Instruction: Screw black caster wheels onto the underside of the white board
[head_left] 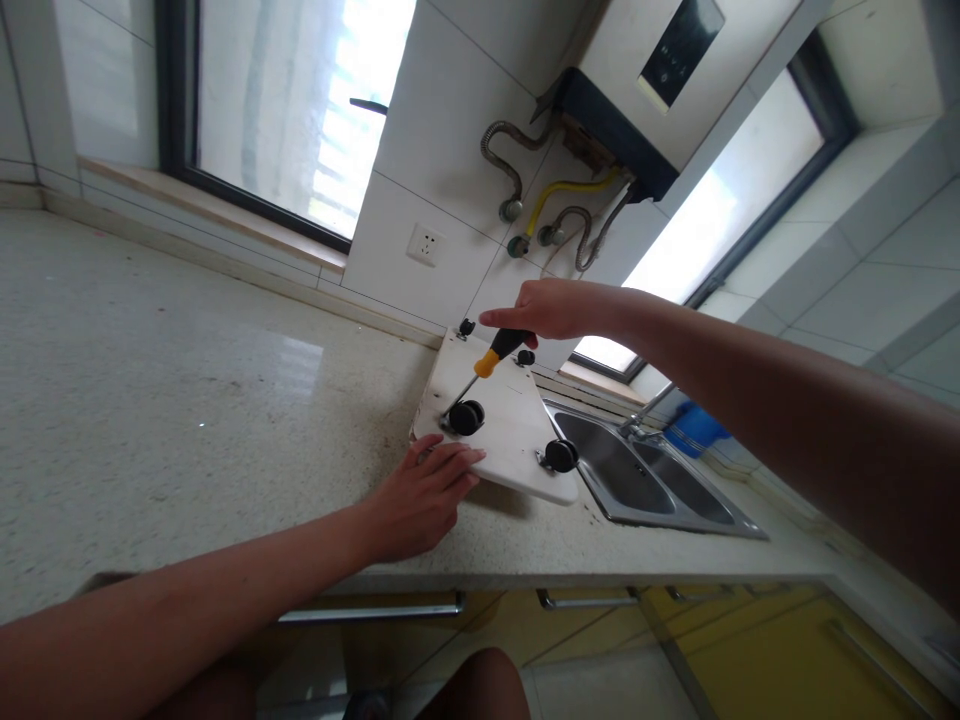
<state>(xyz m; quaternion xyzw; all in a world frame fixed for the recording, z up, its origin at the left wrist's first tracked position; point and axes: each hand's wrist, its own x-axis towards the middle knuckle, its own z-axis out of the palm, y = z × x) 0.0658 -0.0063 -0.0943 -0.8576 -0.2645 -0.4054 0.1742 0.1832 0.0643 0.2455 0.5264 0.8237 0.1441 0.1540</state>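
A white board (499, 400) lies on the countertop with its wheeled face up, bearing several black caster wheels. In my right hand (551, 308) is a screwdriver (495, 352) with a black and yellow handle, its index finger stretched along the far side. The screwdriver's tip meets the metal plate beside the near-left caster (465, 418); the screw itself is too small to make out. My left hand (424, 500) grips the board's near edge, fingers laid over the top just below that caster. Another caster (561, 456) sits at the board's near-right corner.
A double steel sink (615, 470) with a faucet is set into the counter right of the board. A blue container (694, 428) stands behind it. The speckled countertop (187, 400) runs left. A water heater (675, 80) with hoses hangs on the tiled wall. Yellow cabinets (750, 640) are below.
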